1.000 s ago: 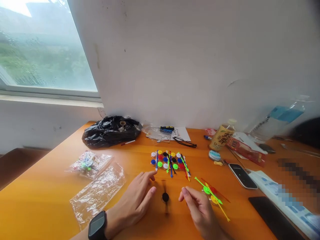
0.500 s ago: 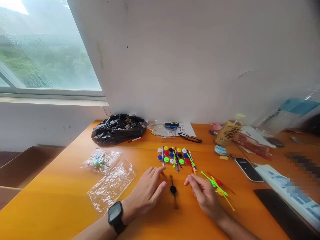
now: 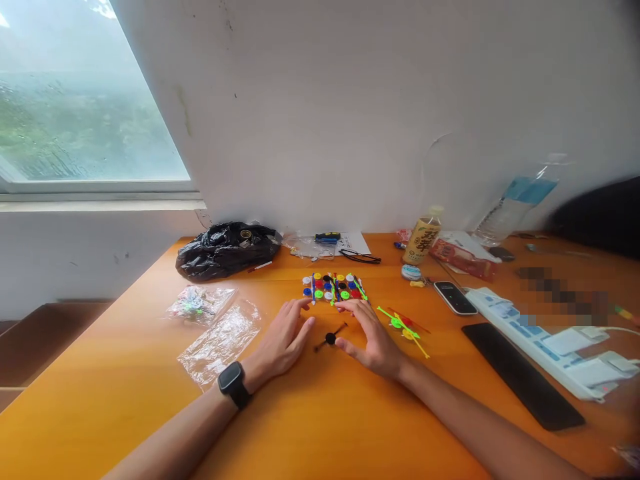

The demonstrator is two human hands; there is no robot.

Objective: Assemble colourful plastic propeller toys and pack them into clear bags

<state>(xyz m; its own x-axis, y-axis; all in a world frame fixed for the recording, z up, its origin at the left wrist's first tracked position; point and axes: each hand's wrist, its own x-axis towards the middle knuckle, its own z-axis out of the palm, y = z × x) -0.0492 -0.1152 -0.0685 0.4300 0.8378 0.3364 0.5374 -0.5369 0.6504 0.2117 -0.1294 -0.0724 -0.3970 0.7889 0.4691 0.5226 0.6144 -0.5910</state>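
Note:
A black arrow spinner [image 3: 331, 339] with a round hub lies on the wooden table [image 3: 300, 427] between my hands, its slim arms slightly blurred. On its left, my left hand [image 3: 285, 339], with a black watch on the wrist, is open with thumb and fingers apart and holds nothing. My right hand [image 3: 373, 339] is open on the other side, its thumb tip close to the spinner's hub; I cannot tell if it touches. Beyond the fingertips are rows of coloured round bases [image 3: 327, 287] with several arrows across them. Green, yellow and red spinners [image 3: 397, 323] lie right of my right hand.
Clear plastic bags [image 3: 220, 340] lie at left, one holding small coloured parts [image 3: 197, 303]. A black plastic bag [image 3: 227, 250] and a drink bottle [image 3: 423, 237] stand at the back. A phone [image 3: 455, 298], a power strip [image 3: 535, 340] and a black slab [image 3: 523, 377] lie at right.
My right hand has moved left toward the black spinner and gone from pinched to spread fingers. The spinner's arms point at a different angle. The camera view has shifted to the right.

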